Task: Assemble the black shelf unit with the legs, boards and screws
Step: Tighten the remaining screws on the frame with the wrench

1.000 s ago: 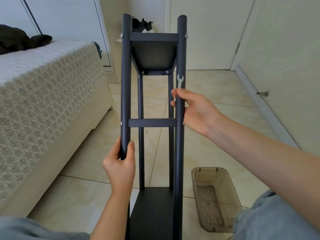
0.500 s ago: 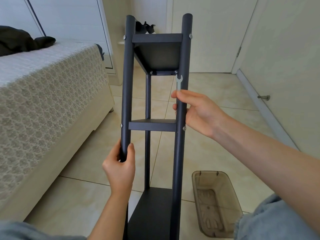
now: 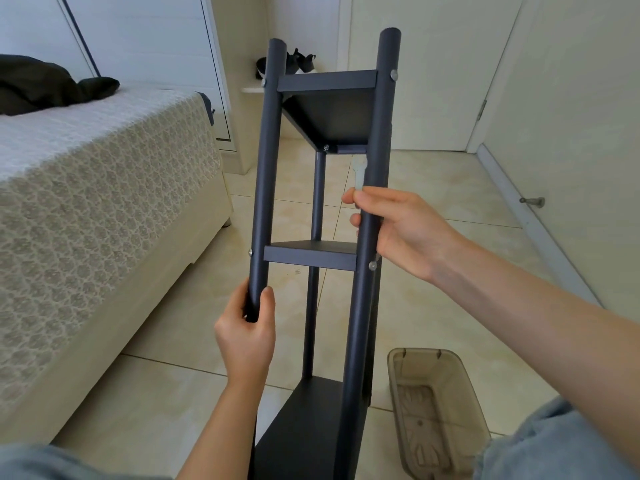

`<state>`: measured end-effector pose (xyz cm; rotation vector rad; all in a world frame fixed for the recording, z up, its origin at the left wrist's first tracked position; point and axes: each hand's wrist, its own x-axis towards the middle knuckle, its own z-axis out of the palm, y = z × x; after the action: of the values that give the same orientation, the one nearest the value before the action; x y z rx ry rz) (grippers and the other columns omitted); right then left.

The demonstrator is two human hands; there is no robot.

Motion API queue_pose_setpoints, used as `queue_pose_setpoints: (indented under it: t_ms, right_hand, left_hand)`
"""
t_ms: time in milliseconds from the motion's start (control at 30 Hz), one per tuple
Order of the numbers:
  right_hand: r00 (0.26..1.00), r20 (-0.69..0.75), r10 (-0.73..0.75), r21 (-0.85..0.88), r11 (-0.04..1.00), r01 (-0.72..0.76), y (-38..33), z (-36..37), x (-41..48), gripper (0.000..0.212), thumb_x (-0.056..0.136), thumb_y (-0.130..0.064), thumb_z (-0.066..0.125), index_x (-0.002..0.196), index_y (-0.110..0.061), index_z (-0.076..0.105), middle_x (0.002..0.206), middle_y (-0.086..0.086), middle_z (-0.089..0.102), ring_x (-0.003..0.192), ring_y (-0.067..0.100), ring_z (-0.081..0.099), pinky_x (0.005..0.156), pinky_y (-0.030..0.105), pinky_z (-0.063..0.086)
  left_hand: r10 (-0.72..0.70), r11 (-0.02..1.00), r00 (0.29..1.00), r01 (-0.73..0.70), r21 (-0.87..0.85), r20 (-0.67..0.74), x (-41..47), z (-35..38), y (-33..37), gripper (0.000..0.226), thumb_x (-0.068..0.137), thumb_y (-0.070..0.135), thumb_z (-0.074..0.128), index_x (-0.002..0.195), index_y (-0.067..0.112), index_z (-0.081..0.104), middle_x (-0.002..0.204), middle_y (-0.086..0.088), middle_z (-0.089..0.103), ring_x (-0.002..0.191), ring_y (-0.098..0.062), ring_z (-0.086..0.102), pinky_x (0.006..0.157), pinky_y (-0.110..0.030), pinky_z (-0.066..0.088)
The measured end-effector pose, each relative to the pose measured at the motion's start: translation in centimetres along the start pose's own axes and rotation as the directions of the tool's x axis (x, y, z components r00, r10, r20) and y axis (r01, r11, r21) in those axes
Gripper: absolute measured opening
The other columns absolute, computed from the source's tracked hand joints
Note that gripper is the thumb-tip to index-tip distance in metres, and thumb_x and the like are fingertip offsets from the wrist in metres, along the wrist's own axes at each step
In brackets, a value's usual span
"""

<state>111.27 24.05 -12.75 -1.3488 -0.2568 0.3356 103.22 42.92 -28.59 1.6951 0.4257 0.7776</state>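
As far as showed, shelf unit [image 3: 329,112] was held before the person, seemingly near complete: three boards [image 3: 310,259] screwed between legs [image 3: 317,202]; left hand [image 3: 246,334] curled round left leg [image 3: 266,168]; right hand [image 3: 405,233] wrapped right leg [image 3: 381,133], pinching spanner [image 3: 358,174]. Likely left: final tightening.

Left hand [image 3: 246,329] grips shelf unit [image 3: 327,114]; right hand [image 3: 403,230] grips leg [image 3: 381,133], wrench [image 3: 359,173].

To my left: a bed [image 3: 104,202] under a cream patterned cover, with a dark garment [image 3: 41,83] lying on it. Below me: beige floor tiles [image 3: 173,375]. To my right, on the tiles: a smoky translucent bin [image 3: 429,420]. Beyond it: a metal door stop [image 3: 533,201] low on the wall. At the back: dark shoes [image 3: 301,62] beside a closed door [image 3: 433,81].
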Motion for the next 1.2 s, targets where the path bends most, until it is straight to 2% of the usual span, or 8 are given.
queue_pose_setpoints:
  t_ms: [167,300,467,567,700,833,1000,1200]
  right_hand:
    - [1.000,-0.015,-0.004,-0.027,1.000,0.004,0.3,1.2,0.4,0.017,0.091,-0.016,0.068,0.082,-0.018,0.082,0.098,-0.007,0.072,0.089,0.015,0.052,0.089,0.028,0.051]
    - [0.998,-0.046,-0.043,-0.116,0.993,0.037,0.4,2.7,0.4,0.015,0.092,-0.015,0.066,0.085,-0.015,0.080,0.110,0.007,0.056,0.091,0.010,0.055,0.104,0.034,0.044]
    - [0.994,-0.072,-0.079,-0.198,0.978,0.063,0.5,4.7,0.8,0.013,0.094,-0.016,0.064,0.095,-0.016,0.077,0.123,0.006,0.051,0.120,0.018,0.050,0.108,0.035,0.033]
    - [0.993,-0.066,-0.098,-0.222,0.972,0.081,0.7,5.8,1.0,0.015,0.096,-0.019,0.063,0.100,-0.015,0.076,0.125,0.004,0.051,0.121,0.016,0.049,0.103,0.032,0.032]
    - [0.989,-0.072,-0.127,-0.256,0.961,0.105,0.9,7.1,1.3,0.015,0.095,-0.021,0.063,0.100,-0.017,0.077,0.117,-0.001,0.048,0.121,0.021,0.049,0.114,0.043,0.035]
    - [0.988,-0.063,-0.139,-0.287,0.951,0.115,0.8,7.6,1.6,0.015,0.095,-0.022,0.063,0.101,-0.017,0.077,0.113,0.002,0.048,0.121,0.024,0.049,0.113,0.045,0.037]
    - [0.992,0.020,-0.128,-0.285,0.950,0.128,0.7,7.5,1.9,0.015,0.096,-0.022,0.062,0.098,-0.021,0.077,0.116,-0.001,0.061,0.112,0.012,0.055,0.112,0.041,0.037]
    - [0.993,0.076,-0.086,-0.254,0.962,0.103,0.9,7.1,2.3,0.017,0.096,-0.021,0.062,0.092,-0.025,0.078,0.120,-0.004,0.068,0.121,0.013,0.057,0.102,0.037,0.047]
  left_hand:
    - [-0.057,0.994,0.998,0.054,0.097,0.025,-0.3,-0.6,-0.2,0.035,0.101,0.040,0.053,0.133,0.027,0.058,0.105,0.005,0.064,0.101,-0.019,0.062,0.079,-0.026,0.047]
    - [0.077,0.965,0.992,-0.050,0.259,-0.097,-2.4,-0.8,2.0,0.059,0.098,0.040,0.055,0.152,0.025,0.039,0.142,-0.003,0.044,0.129,-0.019,0.037,0.103,-0.031,0.031]
    - [0.147,0.986,0.976,-0.158,0.051,0.163,-6.4,1.2,5.5,0.054,0.086,0.061,0.053,0.137,0.047,0.040,0.129,0.038,0.039,0.123,0.004,0.047,0.090,-0.012,0.044]
    - [0.081,0.992,0.972,-0.100,0.073,0.220,-6.9,1.8,5.1,0.055,0.087,0.050,0.061,0.132,0.059,0.030,0.123,0.047,0.036,0.118,0.011,0.047,0.085,-0.005,0.041]
    - [0.019,0.995,0.988,-0.033,0.092,0.153,-7.0,1.6,4.2,0.061,0.091,0.038,0.066,0.129,0.065,0.026,0.116,0.041,0.044,0.110,0.003,0.056,0.077,-0.010,0.048]
    - [0.030,0.995,0.990,-0.043,0.093,0.135,-6.6,1.3,4.1,0.058,0.092,0.034,0.066,0.124,0.070,0.033,0.121,0.038,0.050,0.117,-0.012,0.061,0.094,-0.037,0.058]
    - [0.095,0.993,0.990,-0.101,0.056,0.109,-5.9,0.9,4.1,0.060,0.091,0.034,0.065,0.121,0.077,0.035,0.120,0.050,0.046,0.120,0.002,0.057,0.097,-0.015,0.051]
    - [0.110,0.994,0.990,-0.111,0.010,0.085,-5.4,0.3,3.5,0.054,0.088,0.041,0.061,0.121,0.076,0.037,0.125,0.042,0.052,0.124,0.001,0.056,0.101,-0.016,0.048]
